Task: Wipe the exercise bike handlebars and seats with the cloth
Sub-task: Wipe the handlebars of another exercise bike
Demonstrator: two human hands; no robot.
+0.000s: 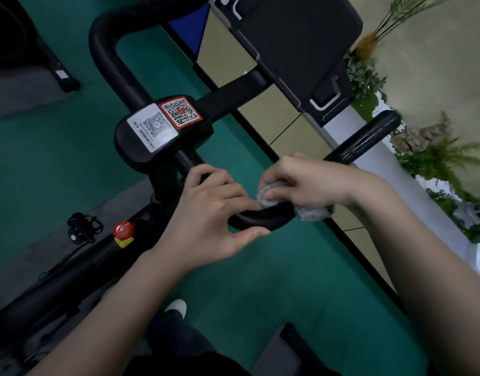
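Wiping of the handlebar [260,217] is in hand. The right hand [309,180] has its grip closed on the cloth [312,213], which is wrapped over the near bend. The left hand [214,210] loosely holds the bar just beside it. The next move probably calls for sliding the cloth along the bar.

The panel [141,142] sits at the middle of the handlebar [263,217]. Just right of it and nearer, the left hand [209,213] holds the bar. Further right, the right hand [309,180] holds the cloth [312,213] around the bar's bend. Near left, a knob [123,229] sits on the frame [71,272], with a pedal [83,225] to its left. Plants [445,158] line the far right.
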